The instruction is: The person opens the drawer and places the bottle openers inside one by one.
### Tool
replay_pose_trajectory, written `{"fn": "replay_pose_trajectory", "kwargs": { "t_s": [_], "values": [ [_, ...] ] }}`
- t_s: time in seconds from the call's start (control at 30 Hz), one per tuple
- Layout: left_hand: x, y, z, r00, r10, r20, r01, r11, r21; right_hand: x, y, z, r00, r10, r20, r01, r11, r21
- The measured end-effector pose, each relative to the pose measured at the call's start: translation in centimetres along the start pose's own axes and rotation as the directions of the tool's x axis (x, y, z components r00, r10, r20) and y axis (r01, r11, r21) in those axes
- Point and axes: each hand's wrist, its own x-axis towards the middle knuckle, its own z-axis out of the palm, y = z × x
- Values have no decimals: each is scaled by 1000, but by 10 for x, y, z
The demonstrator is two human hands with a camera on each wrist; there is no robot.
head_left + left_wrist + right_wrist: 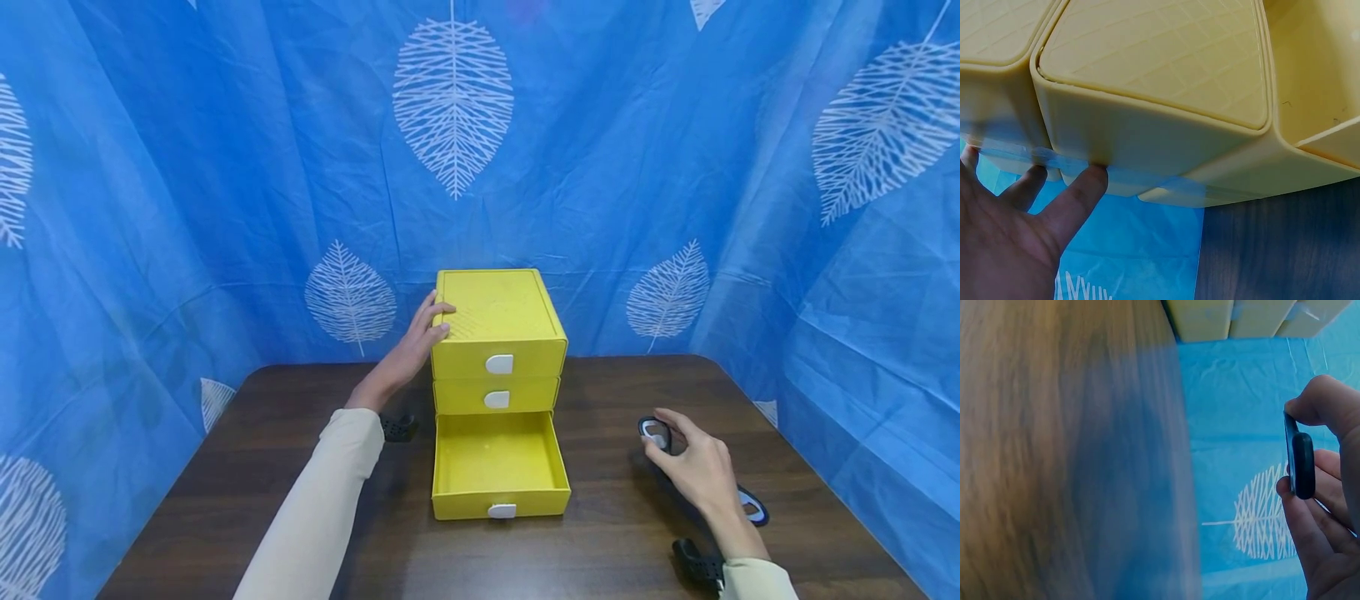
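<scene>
A yellow three-drawer box (491, 308) stands on the table. Its bottom drawer (500, 505) is pulled out, with the drawer floor showing; the upper two are closed. My left hand (405, 354) rests against the box's left top edge, fingers spread, touching its side in the left wrist view. Right of the box, my right hand (701, 471) pinches a long dark-rimmed object (1302, 465) between thumb and fingers. A pale oval shows at each end of it in the head view; my hand covers its middle, and its exact kind is unclear.
The dark wooden table (600, 550) carries the box. Behind and on both sides hangs a blue curtain (585, 167) with white leaf prints. Black wrist devices (697, 560) are worn on both wrists.
</scene>
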Motion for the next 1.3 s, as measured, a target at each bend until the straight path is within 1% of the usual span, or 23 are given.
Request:
{"fn": "replay_pose_trajectory", "kwargs": {
  "t_s": [0.13,0.27,0.57,0.77,0.97,1.3],
  "values": [
    [0,-1,0,1000,-6,2,6,1000,1,0,-7,1,1000,-18,-5,19,1000,19],
    [0,-1,0,1000,1,5,-1,1000,-1,0,-13,3,1000,-29,-6,30,999,32],
    [1,-1,-1,1000,-6,6,6,1000,15,-2,-21,9,995,-87,-42,89,994,68],
    [0,2,-2,1000,0,3,-1,1000,17,-3,-32,12,995,-95,-30,98,991,95],
    [0,3,-1,1000,5,0,-5,1000,12,-3,-42,15,991,-134,-15,135,984,119],
    [0,1,0,1000,13,5,-13,1000,-4,-6,-54,26,980,-199,-8,198,970,139]
  ]
}}
